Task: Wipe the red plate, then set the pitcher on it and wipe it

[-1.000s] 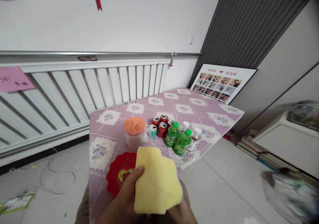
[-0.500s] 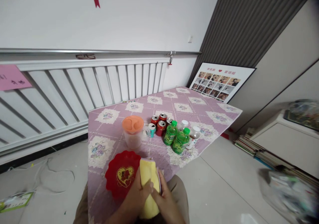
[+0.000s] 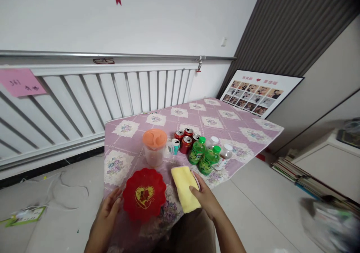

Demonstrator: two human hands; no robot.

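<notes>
A folded yellow cloth (image 3: 185,190) is gripped along its right side by my right hand (image 3: 204,193), thumb on top and fingers beneath. It is held over the near edge of the table, right of a red scalloped plate (image 3: 154,178) with a gold heart in the middle. Beside the plate's left rim is my left hand (image 3: 110,207), open, fingers apart and nothing in it; whether it touches the rim I cannot tell. Behind the plate stands a clear plastic pitcher (image 3: 154,157) with an orange lid (image 3: 154,138).
Several drink cans (image 3: 186,145) cluster right of the pitcher. Next to them are two green bottles (image 3: 208,161) and two white-capped bottles (image 3: 224,157). The tablecloth (image 3: 213,122) has a floral pattern. A radiator (image 3: 135,95) runs behind; a photo board (image 3: 257,93) leans at the far right.
My left hand has let go of the yellow cloth and moved left to the plate's far side. My right hand has kept the cloth, shifting it slightly right. The view has turned slightly.
</notes>
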